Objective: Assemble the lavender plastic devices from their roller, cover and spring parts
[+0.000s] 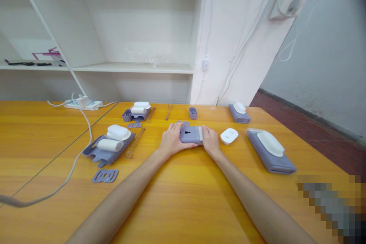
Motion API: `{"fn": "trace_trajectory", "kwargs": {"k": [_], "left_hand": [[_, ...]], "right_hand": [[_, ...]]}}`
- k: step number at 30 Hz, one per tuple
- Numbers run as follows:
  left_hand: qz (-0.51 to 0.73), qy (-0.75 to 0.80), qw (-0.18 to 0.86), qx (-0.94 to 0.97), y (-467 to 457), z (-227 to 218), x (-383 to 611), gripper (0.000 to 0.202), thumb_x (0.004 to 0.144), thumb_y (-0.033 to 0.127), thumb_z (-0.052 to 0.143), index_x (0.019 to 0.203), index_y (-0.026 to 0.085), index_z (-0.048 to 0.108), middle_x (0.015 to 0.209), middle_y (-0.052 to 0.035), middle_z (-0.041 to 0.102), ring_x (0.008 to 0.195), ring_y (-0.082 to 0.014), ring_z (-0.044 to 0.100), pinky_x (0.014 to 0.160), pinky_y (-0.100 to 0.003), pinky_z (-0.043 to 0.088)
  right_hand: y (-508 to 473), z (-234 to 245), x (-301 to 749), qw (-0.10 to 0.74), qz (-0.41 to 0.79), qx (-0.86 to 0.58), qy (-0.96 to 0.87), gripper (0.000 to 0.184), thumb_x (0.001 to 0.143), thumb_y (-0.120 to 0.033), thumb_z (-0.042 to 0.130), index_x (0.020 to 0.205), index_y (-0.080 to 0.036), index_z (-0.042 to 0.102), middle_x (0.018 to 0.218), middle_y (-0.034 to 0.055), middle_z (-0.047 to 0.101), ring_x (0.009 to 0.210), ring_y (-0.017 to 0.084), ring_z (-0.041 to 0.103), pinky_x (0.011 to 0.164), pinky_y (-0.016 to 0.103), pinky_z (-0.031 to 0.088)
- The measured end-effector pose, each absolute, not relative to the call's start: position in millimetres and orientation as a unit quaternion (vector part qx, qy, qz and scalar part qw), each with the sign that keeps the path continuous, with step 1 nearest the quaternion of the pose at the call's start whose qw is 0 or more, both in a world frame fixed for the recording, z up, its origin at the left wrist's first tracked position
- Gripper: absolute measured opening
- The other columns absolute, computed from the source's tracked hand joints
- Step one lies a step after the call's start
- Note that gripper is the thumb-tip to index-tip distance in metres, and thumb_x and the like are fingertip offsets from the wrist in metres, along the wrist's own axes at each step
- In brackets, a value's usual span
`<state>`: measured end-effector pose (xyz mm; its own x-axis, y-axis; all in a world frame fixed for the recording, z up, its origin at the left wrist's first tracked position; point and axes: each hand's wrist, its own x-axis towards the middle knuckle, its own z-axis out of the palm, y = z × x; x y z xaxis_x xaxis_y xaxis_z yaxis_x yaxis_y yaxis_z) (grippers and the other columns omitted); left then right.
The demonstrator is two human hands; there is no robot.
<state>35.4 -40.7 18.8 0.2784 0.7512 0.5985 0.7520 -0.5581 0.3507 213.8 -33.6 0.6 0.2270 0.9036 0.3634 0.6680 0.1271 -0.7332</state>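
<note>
A small purple-grey plastic case (190, 134) with a dark slot on top rests on the wooden table (177, 198), held from both sides. My left hand (170, 139) curls round its left end. My right hand (210, 140) grips its right end, where a white strip shows. A small white cap (229, 135) lies just right of my right hand. A flat purple piece (183, 123) peeks out behind the case.
At left lie open purple trays with white rolls (110, 145) (137, 111), flat purple plates (105, 175), two metal springs (135, 143) (169, 111). Closed purple units with white tops (270, 150) (239, 113) sit right. A power strip (82, 103) and its cable (77, 160) cross the left side.
</note>
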Motion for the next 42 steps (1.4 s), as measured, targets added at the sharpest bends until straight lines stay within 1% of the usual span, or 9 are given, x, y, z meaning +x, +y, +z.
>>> {"fn": "trace_trajectory", "kwargs": {"k": [7, 15, 20, 27, 34, 36, 38, 40, 42], "left_hand": [[-0.36, -0.472, -0.008, -0.805, -40.1, 19.4, 37.6, 0.081, 0.055, 0.068, 0.064, 0.119, 0.023, 0.039, 0.112, -0.0079, 0.054, 0.107, -0.0266, 0.05, 0.081, -0.041, 0.047], [-0.36, -0.457, 0.0, -0.813, -38.9, 16.9, 34.6, 0.079, 0.058, 0.065, 0.065, 0.12, 0.023, 0.039, 0.115, -0.009, 0.052, 0.108, -0.027, 0.049, 0.084, -0.042, 0.046], [-0.356, -0.457, -0.009, -0.815, -39.4, 18.6, 33.8, 0.079, 0.057, 0.064, 0.066, 0.12, 0.023, 0.039, 0.116, -0.0081, 0.052, 0.109, -0.0264, 0.048, 0.086, -0.041, 0.045], [-0.355, -0.451, -0.019, -0.819, -40.9, 20.1, 34.1, 0.075, 0.06, 0.061, 0.066, 0.12, 0.024, 0.04, 0.117, -0.0074, 0.052, 0.11, -0.0257, 0.047, 0.09, -0.04, 0.043], [-0.353, -0.445, -0.025, -0.823, -39.4, 17.9, 33.2, 0.076, 0.061, 0.062, 0.064, 0.12, 0.023, 0.039, 0.118, -0.0084, 0.051, 0.112, -0.026, 0.047, 0.09, -0.041, 0.043], [-0.353, -0.446, -0.027, -0.822, -38.6, 16.8, 33.0, 0.076, 0.061, 0.062, 0.064, 0.12, 0.022, 0.039, 0.118, -0.0087, 0.051, 0.112, -0.0263, 0.047, 0.089, -0.041, 0.044], [-0.353, -0.447, -0.03, -0.821, -37.8, 15.7, 32.8, 0.075, 0.062, 0.062, 0.064, 0.121, 0.022, 0.038, 0.118, -0.009, 0.051, 0.112, -0.0263, 0.047, 0.089, -0.042, 0.044], [-0.352, -0.444, -0.033, -0.823, -37.3, 14.8, 32.7, 0.072, 0.064, 0.061, 0.062, 0.12, 0.022, 0.039, 0.117, -0.0092, 0.051, 0.111, -0.0262, 0.047, 0.089, -0.042, 0.044], [-0.353, -0.441, -0.032, -0.825, -37.0, 14.3, 32.8, 0.071, 0.065, 0.061, 0.062, 0.12, 0.022, 0.039, 0.117, -0.0094, 0.051, 0.111, -0.0262, 0.048, 0.09, -0.042, 0.044]], "right_hand": [[-32.7, -1.3, 213.6, 0.467, 0.142, -0.643, -0.59, 0.051, 0.089, -0.047, 0.024, 0.078, -0.017, 0.065, 0.08, 0.0095, 0.069, 0.072, 0.02, 0.058, 0.063, 0.026, 0.037], [-40.2, 4.8, 209.0, 0.389, 0.039, -0.698, -0.6, 0.047, 0.091, -0.039, 0.025, 0.078, -0.017, 0.065, 0.077, 0.0115, 0.068, 0.071, 0.021, 0.059, 0.059, 0.028, 0.03], [-43.1, 8.6, 205.7, 0.342, 0.015, -0.725, -0.597, 0.045, 0.092, -0.036, 0.027, 0.081, -0.017, 0.065, 0.081, 0.0113, 0.068, 0.071, 0.019, 0.059, 0.059, 0.027, 0.029], [-47.2, 12.9, 203.4, 0.291, -0.013, -0.738, -0.609, 0.041, 0.092, -0.035, 0.028, 0.085, -0.017, 0.064, 0.083, 0.0089, 0.068, 0.072, 0.018, 0.06, 0.059, 0.026, 0.031], [-48.4, 13.5, 205.3, 0.285, -0.054, -0.719, -0.632, 0.036, 0.091, -0.032, 0.031, 0.095, -0.018, 0.063, 0.087, 0.0094, 0.064, 0.08, 0.019, 0.059, 0.068, 0.028, 0.037], [-49.5, 16.0, 204.5, 0.289, -0.081, -0.711, -0.636, 0.034, 0.089, -0.032, 0.034, 0.099, -0.017, 0.063, 0.092, 0.0109, 0.062, 0.086, 0.021, 0.056, 0.073, 0.031, 0.038], [-50.7, 19.3, 203.1, 0.305, -0.127, -0.709, -0.623, 0.032, 0.086, -0.031, 0.04, 0.106, -0.017, 0.06, 0.106, 0.0139, 0.057, 0.099, 0.026, 0.051, 0.081, 0.037, 0.037], [-51.4, 22.2, 202.1, 0.328, -0.175, -0.713, -0.594, 0.037, 0.082, -0.03, 0.046, 0.115, -0.017, 0.055, 0.122, 0.0172, 0.046, 0.114, 0.031, 0.04, 0.09, 0.047, 0.031], [-50.9, 23.8, 202.6, 0.345, -0.199, -0.724, -0.563, 0.045, 0.079, -0.029, 0.049, 0.122, -0.015, 0.049, 0.133, 0.0199, 0.034, 0.124, 0.035, 0.026, 0.093, 0.055, 0.024]]}}
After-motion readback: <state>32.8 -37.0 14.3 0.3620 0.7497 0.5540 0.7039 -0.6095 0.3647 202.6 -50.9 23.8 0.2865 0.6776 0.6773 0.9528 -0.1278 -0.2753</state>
